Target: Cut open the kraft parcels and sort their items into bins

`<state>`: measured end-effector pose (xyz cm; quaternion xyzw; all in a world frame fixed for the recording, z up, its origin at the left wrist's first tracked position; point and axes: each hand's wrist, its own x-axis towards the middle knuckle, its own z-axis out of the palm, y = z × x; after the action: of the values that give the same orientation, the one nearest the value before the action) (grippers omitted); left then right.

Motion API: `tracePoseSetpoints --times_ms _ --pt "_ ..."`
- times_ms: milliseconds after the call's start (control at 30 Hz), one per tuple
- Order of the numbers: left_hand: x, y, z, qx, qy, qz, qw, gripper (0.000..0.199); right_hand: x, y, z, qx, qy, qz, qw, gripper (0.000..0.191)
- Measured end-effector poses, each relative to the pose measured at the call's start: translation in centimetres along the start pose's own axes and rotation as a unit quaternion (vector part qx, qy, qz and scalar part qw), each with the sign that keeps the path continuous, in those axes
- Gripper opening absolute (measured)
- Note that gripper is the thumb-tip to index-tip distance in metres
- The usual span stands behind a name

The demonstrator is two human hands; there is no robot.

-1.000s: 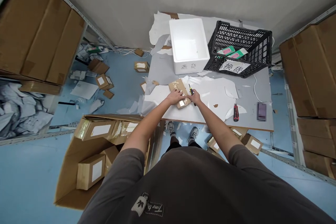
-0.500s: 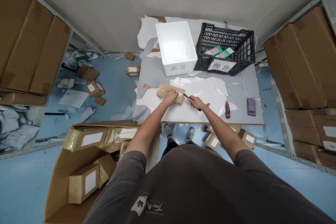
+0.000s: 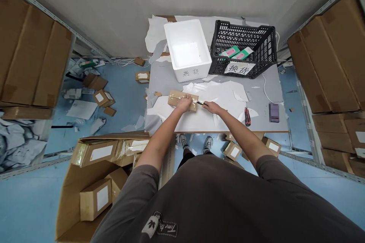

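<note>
A small taped cardboard box [image 3: 174, 98] lies on the white paper covering the table. My left hand [image 3: 184, 103] grips it from above, near its right half, with the fingers curled. In my right hand [image 3: 212, 107] is a utility knife [image 3: 203, 103], black with a bit of yellow. Its tip points left and meets the box's right end; how deep the blade sits cannot be made out. A second utility knife [image 3: 247, 117], red and black, lies on the table to the right of my right hand.
Behind the box stand a white foam bin [image 3: 192, 73] and a black plastic crate [image 3: 242, 60] holding green-and-pink packets [image 3: 229, 52]. A blurred purple item [image 3: 274, 112] lies at the table's right. A large open carton [image 3: 67, 197] with boxes stands at lower left.
My right hand has shifted left, bringing the knife tip to the box's right end. My left hand's fingers are more curled on the box. The whole view has tilted slightly.
</note>
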<state>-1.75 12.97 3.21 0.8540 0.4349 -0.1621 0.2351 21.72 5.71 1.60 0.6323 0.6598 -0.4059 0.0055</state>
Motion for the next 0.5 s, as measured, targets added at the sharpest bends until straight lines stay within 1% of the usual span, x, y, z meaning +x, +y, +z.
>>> tracePoseSetpoints --times_ms 133,333,400,500 --pt "-0.07 0.13 -0.48 0.022 -0.002 0.016 1.000 0.073 0.41 -0.23 0.20 0.018 -0.007 -0.008 1.000 0.026" --pt "-0.51 0.26 -0.52 0.052 0.007 0.031 0.998 0.067 0.71 0.03 0.35 0.052 -0.010 -0.011 0.999 0.023" --pt "-0.48 0.27 -0.51 0.048 0.008 0.030 0.998 0.067 0.69 0.15 0.53 0.101 -0.038 0.002 0.994 0.024" --pt "-0.29 0.27 -0.49 0.039 0.007 0.026 0.999 0.069 0.45 0.31 0.94 0.202 -0.097 0.031 0.974 0.029"
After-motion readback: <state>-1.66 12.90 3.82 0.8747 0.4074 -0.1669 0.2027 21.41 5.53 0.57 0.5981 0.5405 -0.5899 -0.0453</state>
